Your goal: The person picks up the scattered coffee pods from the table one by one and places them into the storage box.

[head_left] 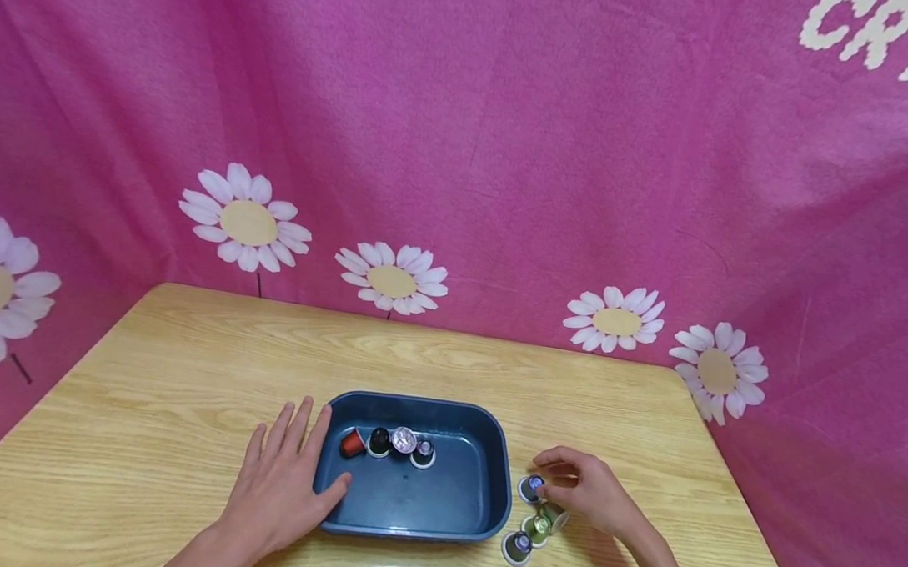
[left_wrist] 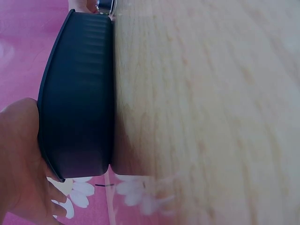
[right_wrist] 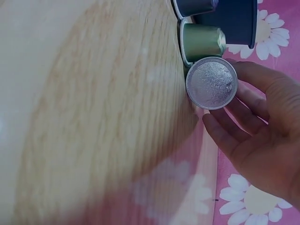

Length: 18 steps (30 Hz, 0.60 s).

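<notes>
Nearest me, a purple capsule (head_left: 517,548) and a green capsule (head_left: 537,529) stand on their wide rims, likely steadier that way; beside them a silver-lidded capsule (right_wrist: 212,83) lies tipped; my right hand (head_left: 588,493) curves by a blue capsule (head_left: 531,488), whether pinching I cannot tell; my left hand (head_left: 277,488) spreads against the tray's rim (head_left: 408,534), probably steadying it; inside, four capsules (head_left: 403,440) sit toward the far wall.

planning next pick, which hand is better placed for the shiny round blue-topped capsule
Likely the right hand, beside that capsule; the left hand touches the dark blue rectangular plastic tray's opposite side.
</notes>
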### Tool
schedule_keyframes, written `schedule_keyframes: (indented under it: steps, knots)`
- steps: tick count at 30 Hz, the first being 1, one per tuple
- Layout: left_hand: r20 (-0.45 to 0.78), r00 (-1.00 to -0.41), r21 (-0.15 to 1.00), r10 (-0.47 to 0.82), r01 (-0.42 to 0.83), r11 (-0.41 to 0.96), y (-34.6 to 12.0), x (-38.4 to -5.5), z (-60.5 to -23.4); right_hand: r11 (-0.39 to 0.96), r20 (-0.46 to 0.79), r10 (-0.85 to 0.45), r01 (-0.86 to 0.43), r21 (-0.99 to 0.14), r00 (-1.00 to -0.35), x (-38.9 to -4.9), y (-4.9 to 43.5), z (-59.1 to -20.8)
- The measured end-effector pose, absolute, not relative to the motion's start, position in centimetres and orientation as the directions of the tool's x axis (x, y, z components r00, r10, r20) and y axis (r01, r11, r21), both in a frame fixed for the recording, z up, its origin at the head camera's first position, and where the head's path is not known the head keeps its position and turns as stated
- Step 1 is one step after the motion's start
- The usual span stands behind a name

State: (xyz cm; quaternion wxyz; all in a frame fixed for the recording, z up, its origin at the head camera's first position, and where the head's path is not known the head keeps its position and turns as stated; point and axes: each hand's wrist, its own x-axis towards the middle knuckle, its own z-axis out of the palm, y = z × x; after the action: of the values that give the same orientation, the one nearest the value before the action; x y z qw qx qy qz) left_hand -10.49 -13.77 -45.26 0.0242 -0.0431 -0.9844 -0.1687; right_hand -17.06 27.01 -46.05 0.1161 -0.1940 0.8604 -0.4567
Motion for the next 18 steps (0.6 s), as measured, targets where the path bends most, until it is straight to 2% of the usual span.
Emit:
schedule_keyframes:
  steps: [6, 18]
  knots:
    - [0.075, -0.994, 0.328, 0.079, 0.099, 0.939, -13.82, -10.5, -45.33, 0.491, -0.064, -0.478, -0.206, -0.846, -0.876, -17.24, 26.68, -45.91]
    - [0.065, -0.995, 0.331, 0.075, 0.092, 0.939, -13.81, -10.49, -45.39, 0.487, -0.064, -0.516, -0.231, -0.843, -0.854, -17.47, 26.63, -46.09]
